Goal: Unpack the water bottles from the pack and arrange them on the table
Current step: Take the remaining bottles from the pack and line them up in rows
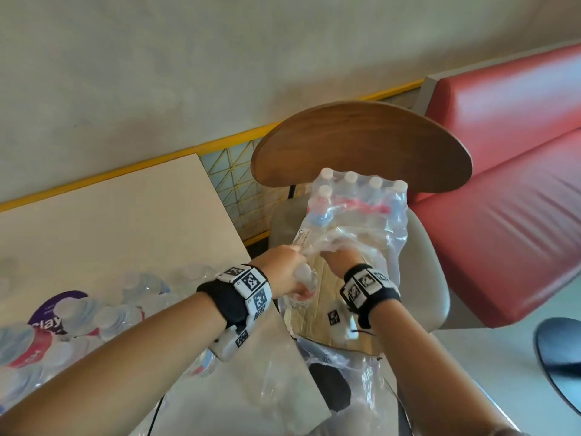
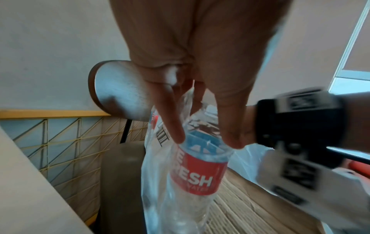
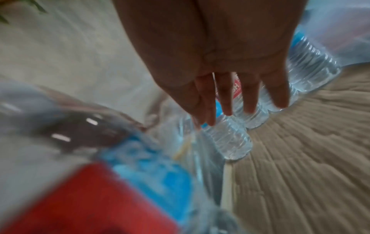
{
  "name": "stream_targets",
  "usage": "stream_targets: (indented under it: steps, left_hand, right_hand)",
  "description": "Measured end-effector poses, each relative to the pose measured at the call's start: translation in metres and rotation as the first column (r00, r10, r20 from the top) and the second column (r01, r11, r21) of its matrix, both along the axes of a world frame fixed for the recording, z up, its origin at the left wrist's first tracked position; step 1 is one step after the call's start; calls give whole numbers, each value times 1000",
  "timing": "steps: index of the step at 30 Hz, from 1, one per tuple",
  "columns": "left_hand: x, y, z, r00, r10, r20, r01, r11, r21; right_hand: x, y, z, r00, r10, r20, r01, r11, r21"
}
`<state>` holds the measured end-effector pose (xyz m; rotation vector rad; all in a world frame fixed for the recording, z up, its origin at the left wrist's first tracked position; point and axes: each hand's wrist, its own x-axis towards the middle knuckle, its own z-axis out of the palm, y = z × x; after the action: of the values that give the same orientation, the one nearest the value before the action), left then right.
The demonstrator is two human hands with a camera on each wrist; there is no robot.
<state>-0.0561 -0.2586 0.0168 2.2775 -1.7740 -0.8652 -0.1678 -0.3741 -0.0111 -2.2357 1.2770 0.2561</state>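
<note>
Left hand grasping a red-labelled water bottle by its neck and shoulder, fingers curling down both sides, bottle hanging below the grip and partly draped in torn shrink wrap. Right hand reaching released, fingers straight, toward the remaining bottles just beyond the fingertips, inside the opened pack sitting on a chair seat beside the desk.

Risks, as judgement:
- Bottle slipping from the left grip, the hold being high on the narrow neck and film possibly lying between fingers and plastic.
- Loose wrap snagging the lifting bottle and dragging the pack toward the seat edge.
- Remaining bottles toppling under the reaching right hand, with fewer neighbours bracing them.
- Unpacked bottles, crowding the desk left of the left grip, getting knocked during placement.

Hard to make out:
- Right wrist view smearing heavily; contact between right fingertips and any bottle impossible to confirm.
- Cap of the held bottle hiding inside the left palm.
- Count of bottles remaining under the crumpled film unclear.
- Desk bottles blurring at the head view's lower left; upright or lying not certain.
</note>
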Motion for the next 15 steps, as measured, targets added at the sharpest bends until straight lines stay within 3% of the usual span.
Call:
stream_targets:
  steps: [1,5,6,8,11,13,15]
  left_hand:
    - [1,1,3,999,25,-22,-25,999,-26]
    - [17,5,13,995,91,-37,-95,989,-118]
    - [23,5,16,993,109,-45,-114,985,-130]
    - [31,4,24,989,138,-45,-144,978,-149]
    - [39,0,32,988,153,-29,-156,974,-165]
    - [43,-3,32,988,152,-25,-154,975,-161]
    - [47,-5,32,988,152,-30,-155,976,-153]
  right_hand:
    - [8,-10,-8,1000,17,-18,-18,999,-50]
    - [20,-19,3,983,183,8,-183,980,71]
    - [21,-19,7,982,179,-61,-177,983,41]
    - [23,-16,16,966,203,-159,-229,958,-171]
    - [29,-14,14,944,214,-252,-261,950,-173]
    - [28,-14,23,939,222,-264,-257,960,-107]
    - [28,-12,27,977,102,-185,-122,987,-103]
